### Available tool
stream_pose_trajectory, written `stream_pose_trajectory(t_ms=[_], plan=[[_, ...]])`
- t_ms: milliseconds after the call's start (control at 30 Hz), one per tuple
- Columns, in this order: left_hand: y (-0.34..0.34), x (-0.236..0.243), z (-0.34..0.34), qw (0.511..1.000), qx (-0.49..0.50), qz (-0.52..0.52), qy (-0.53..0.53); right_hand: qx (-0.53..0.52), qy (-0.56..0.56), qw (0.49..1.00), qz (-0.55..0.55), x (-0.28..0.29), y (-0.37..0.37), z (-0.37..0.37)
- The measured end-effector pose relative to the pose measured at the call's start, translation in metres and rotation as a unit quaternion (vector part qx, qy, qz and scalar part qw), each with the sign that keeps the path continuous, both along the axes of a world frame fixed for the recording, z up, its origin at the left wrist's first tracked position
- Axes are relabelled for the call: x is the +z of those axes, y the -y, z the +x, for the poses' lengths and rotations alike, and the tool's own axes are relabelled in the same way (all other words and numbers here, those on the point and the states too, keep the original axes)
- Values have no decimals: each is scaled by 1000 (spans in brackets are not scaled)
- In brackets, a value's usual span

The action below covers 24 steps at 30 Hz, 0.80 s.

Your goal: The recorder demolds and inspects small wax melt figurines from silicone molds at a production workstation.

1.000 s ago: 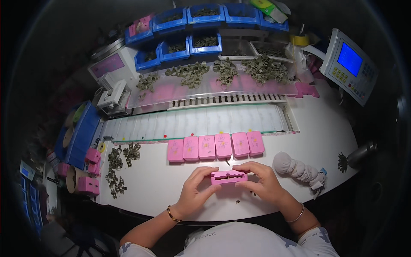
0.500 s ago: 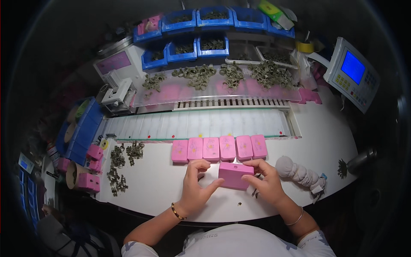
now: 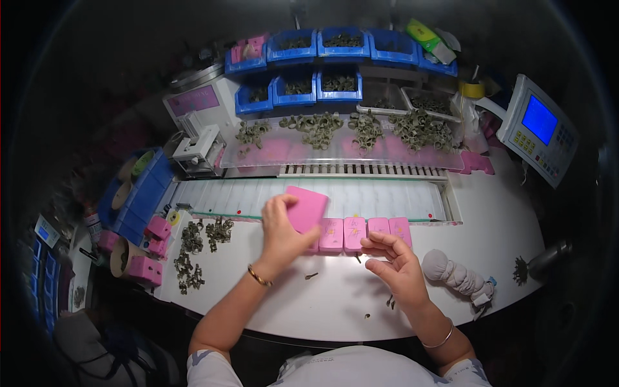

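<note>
Looking down from the head camera, the left hand (image 3: 280, 229) grips a pink block (image 3: 307, 209), fingers wrapped round its left edge, and holds it tilted over the near edge of the white conveyor belt (image 3: 361, 197), above the left end of a row of pink blocks (image 3: 367, 232) lying on the white table (image 3: 490, 232). The lifted block and the hand cover that end of the row, so its full count cannot be told. The right hand (image 3: 396, 261) holds nothing; its fingers are loosely spread, fingertips just beside the row's near edge. Left of the hands lies a scatter of small dark green clips (image 3: 193, 248); more pile on the clear shelf (image 3: 348, 151) behind the belt. Blue bins (image 3: 322, 84) stand above it, their contents too dim to make out. A knotted white cloth bundle (image 3: 454, 271) lies near the right wrist. A control panel with a blue screen (image 3: 540, 129) stands far right. Everything toward the rim fades into darkness.
</note>
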<state>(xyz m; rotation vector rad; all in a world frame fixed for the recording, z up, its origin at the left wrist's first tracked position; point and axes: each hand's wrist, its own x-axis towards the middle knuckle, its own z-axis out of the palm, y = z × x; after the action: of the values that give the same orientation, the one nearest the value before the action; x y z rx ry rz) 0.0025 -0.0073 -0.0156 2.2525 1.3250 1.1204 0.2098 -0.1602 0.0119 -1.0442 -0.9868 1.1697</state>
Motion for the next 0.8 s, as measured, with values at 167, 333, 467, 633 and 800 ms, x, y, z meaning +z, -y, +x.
stream_pose_trajectory(t_ms=[167, 333, 467, 633, 800], plan=[[-79, -24, -49, 984, 149, -48, -86, -38, 32, 998, -26, -14, 19, 20], [-103, -38, -65, 976, 169, -58, -125, -65, 34, 996, -46, -21, 30, 30], [-113, -32, -82, 974, 169, -69, -134, -64, 31, 996, -47, -21, 33, 32], [-98, -27, -72, 957, 168, 41, -234, -73, 55, 995, -45, -22, 37, 35], [-73, -16, -25, 979, -7, 35, -199, -90, 85, 991, -46, -22, 48, 41]])
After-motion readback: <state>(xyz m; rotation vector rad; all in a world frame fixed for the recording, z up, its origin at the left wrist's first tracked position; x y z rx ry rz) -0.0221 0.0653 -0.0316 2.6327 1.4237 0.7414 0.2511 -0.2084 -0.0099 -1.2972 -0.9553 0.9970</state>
